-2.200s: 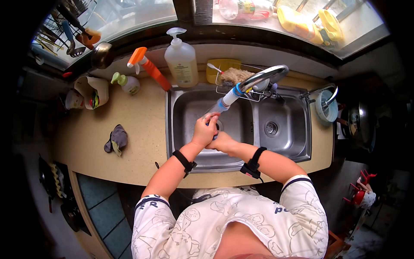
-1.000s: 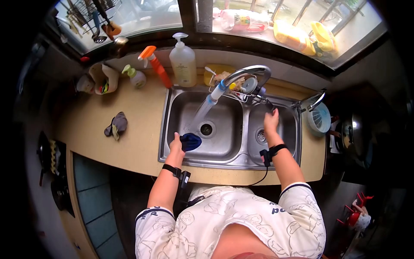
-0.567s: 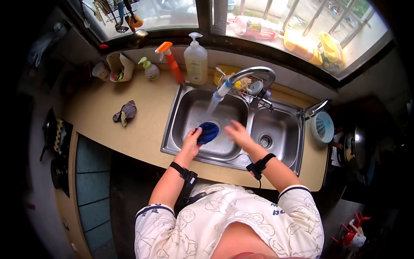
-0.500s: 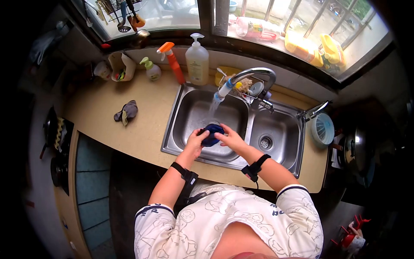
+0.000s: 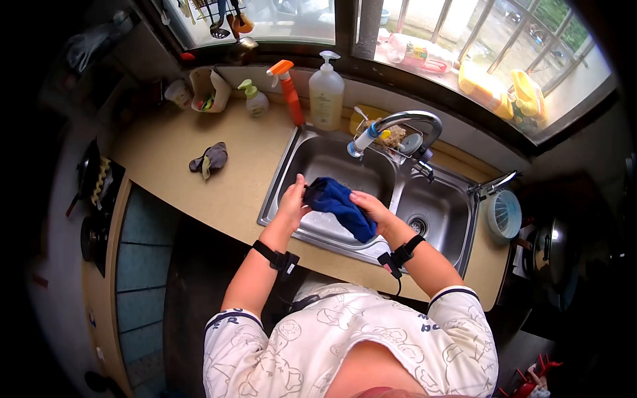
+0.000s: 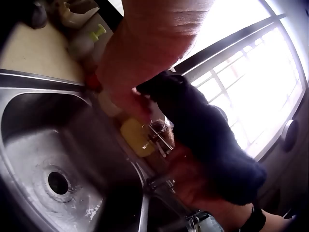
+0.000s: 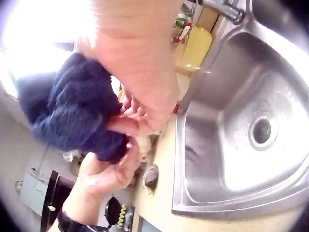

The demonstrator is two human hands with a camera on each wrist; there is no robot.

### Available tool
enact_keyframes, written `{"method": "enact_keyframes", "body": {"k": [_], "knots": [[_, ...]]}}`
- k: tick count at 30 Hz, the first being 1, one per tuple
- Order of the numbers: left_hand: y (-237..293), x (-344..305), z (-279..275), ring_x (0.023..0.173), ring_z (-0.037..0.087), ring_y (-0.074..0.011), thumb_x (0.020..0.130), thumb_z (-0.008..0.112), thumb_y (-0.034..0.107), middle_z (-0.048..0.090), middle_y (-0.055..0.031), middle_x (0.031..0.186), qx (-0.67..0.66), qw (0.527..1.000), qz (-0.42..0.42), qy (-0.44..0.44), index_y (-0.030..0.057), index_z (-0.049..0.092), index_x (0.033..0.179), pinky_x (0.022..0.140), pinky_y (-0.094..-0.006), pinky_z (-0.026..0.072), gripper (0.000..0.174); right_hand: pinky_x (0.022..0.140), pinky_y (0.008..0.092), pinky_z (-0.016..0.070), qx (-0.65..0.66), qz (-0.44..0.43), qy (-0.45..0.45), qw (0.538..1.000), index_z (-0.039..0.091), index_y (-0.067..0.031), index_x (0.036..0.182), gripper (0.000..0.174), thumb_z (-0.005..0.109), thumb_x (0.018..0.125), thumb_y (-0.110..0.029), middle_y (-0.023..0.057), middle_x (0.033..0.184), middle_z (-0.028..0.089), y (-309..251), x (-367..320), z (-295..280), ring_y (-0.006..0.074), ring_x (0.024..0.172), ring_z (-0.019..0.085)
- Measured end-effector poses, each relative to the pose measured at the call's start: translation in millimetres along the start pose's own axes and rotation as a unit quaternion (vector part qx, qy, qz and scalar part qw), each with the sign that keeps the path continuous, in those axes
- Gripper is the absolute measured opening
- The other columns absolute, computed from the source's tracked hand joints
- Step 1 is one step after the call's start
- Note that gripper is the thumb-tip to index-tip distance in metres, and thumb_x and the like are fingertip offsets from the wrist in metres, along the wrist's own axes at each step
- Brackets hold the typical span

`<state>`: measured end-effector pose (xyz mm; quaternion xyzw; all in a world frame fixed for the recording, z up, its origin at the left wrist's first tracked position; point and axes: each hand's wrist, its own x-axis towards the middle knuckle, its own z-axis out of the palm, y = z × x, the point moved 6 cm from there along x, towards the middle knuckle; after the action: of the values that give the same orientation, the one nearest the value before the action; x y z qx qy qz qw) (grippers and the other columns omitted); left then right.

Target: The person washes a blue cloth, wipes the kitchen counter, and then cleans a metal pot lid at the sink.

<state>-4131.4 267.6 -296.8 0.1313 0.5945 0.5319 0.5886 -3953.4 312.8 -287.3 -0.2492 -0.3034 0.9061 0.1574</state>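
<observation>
In the head view, a dark blue sock [image 5: 342,207] is stretched out above the front of the large basin [image 5: 312,156]. My left hand [image 5: 292,199] pinches its darker end between thumb and fingers. At the other end, my right hand [image 5: 375,211] holds the sock with the thumb on top. The right wrist view shows the fuzzy, bunched fabric of the sock [image 7: 72,104], with fingertips of both hands gripping its edge. Seen from the left wrist, the sock [image 6: 212,140] hangs as a long dark shape with a rounded end.
A curved faucet [image 5: 405,118] reaches over the large basin, with no stream showing below it. A small basin [image 5: 434,202] lies to the right. A pump bottle [image 5: 326,96] and orange spray bottle [image 5: 288,96] stand behind. A grey crumpled cloth [image 5: 211,159] lies on the left counter.
My right hand has come from the faucet area back to the sock. The balled sock is now lifted nearer and spread lengthwise. The water stream seen earlier no longer shows. The head view has turned.
</observation>
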Motion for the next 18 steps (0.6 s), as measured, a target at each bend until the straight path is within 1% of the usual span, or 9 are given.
{"method": "enact_keyframes", "body": {"k": [1, 3, 5, 7, 8, 11, 12, 15, 18], "knots": [[-4, 2, -2, 0.087, 0.06, -0.0169, 0.085, 0.049, 0.053, 0.06, -0.0083, 0.096, 0.0, 1.0, 0.001, 0.0, 0.0022, 0.049, 0.11, 0.073, -0.0335, 0.0494, 0.056, 0.078, 0.0268, 0.0484, 0.0, 0.0, -0.001, 1.0, 0.051, -0.0032, 0.11, 0.035, 0.059, 0.086, -0.027, 0.0061, 0.1, 0.059, 1, 1, 3, 0.0119, 0.086, 0.059], [-20, -2, -18, 0.092, 0.058, -0.0182, 0.083, 0.048, 0.056, 0.058, -0.0109, 0.102, 0.064, 0.99, -0.054, 0.113, 0.0019, 0.045, 0.114, 0.075, -0.0354, 0.0492, 0.063, 0.079, 0.0265, 0.0478, -0.072, -0.079, 0.061, 0.992, 0.051, -0.0034, 0.108, 0.032, 0.061, 0.085, -0.024, 0.0057, 0.1, 0.059, -5, 1, 6, 0.0125, 0.087, 0.058], [-18, -26, -4, 0.095, 0.057, -0.0197, 0.083, 0.048, 0.057, 0.057, -0.0129, 0.104, 0.07, 0.992, -0.066, 0.087, 0.0011, 0.044, 0.115, 0.078, -0.0339, 0.0482, 0.064, 0.08, 0.0259, 0.0459, -0.101, -0.1, 0.083, 0.986, 0.05, -0.0038, 0.11, 0.032, 0.061, 0.085, -0.021, 0.0042, 0.101, 0.058, 1, 5, 3, 0.0115, 0.088, 0.056], [-20, -40, 31, 0.094, 0.058, -0.0198, 0.084, 0.05, 0.053, 0.057, -0.0128, 0.105, -0.027, 0.985, -0.045, -0.165, 0.0012, 0.045, 0.115, 0.08, -0.0321, 0.0476, 0.061, 0.081, 0.0249, 0.0439, -0.155, -0.137, 0.077, 0.975, 0.05, -0.0049, 0.111, 0.031, 0.059, 0.086, -0.02, 0.0025, 0.102, 0.056, 0, 5, 14, 0.0097, 0.088, 0.054], [-22, -39, 31, 0.093, 0.057, -0.0181, 0.086, 0.055, 0.04, 0.057, -0.0101, 0.104, 0.007, 0.992, -0.017, -0.128, 0.0038, 0.048, 0.114, 0.076, -0.0298, 0.0479, 0.046, 0.081, 0.0244, 0.0441, -0.168, -0.14, 0.073, 0.973, 0.05, -0.0066, 0.113, 0.029, 0.057, 0.087, -0.018, 0.0007, 0.097, 0.058, -1, 3, 19, 0.0084, 0.088, 0.054], [-37, -13, 7, 0.088, 0.059, -0.0165, 0.085, 0.055, 0.022, 0.059, -0.009, 0.099, -0.033, 0.995, 0.03, -0.085, 0.0042, 0.051, 0.109, 0.075, -0.0283, 0.0481, 0.03, 0.08, 0.0243, 0.0447, -0.13, -0.161, 0.077, 0.975, 0.051, -0.006, 0.113, 0.029, 0.056, 0.087, -0.017, 0.0006, 0.098, 0.059, -7, 8, 14, 0.0086, 0.088, 0.055], [-24, -23, 5, 0.082, 0.059, -0.0158, 0.082, 0.052, 0.011, 0.059, -0.0075, 0.095, -0.127, 0.99, 0.042, -0.04, 0.0034, 0.052, 0.107, 0.073, -0.027, 0.0484, 0.026, 0.08, 0.0245, 0.0455, -0.088, -0.152, 0.122, 0.977, 0.053, -0.0058, 0.112, 0.027, 0.055, 0.087, -0.016, 0.001, 0.1, 0.06, -12, 5, 12, 0.0091, 0.088, 0.056], [-45, 0, -41, 0.087, 0.057, -0.0229, 0.087, 0.052, 0.017, 0.058, -0.0095, 0.096, -0.107, 0.993, -0.02, 0.042, 0.0042, 0.045, 0.115, 0.078, -0.0377, 0.0474, 0.031, 0.081, 0.026, 0.0467, 0.007, -0.177, 0.119, 0.977, 0.052, -0.0053, 0.114, 0.027, 0.052, 0.089, -0.016, 0.0031, 0.105, 0.06, -21, 7, 9, 0.0111, 0.091, 0.058], [-43, 3, -68, 0.085, 0.057, -0.0191, 0.088, 0.053, 0.024, 0.058, -0.0067, 0.092, -0.019, 0.987, 0.021, 0.161, 0.008, 0.05, 0.111, 0.074, -0.034, 0.0472, 0.028, 0.081, 0.0258, 0.0466, -0.017, -0.179, 0.115, 0.977, 0.05, -0.0041, 0.117, 0.031, 0.053, 0.089, -0.018, 0.0028, 0.105, 0.06, -25, 11, 22, 0.0104, 0.091, 0.058]]}}
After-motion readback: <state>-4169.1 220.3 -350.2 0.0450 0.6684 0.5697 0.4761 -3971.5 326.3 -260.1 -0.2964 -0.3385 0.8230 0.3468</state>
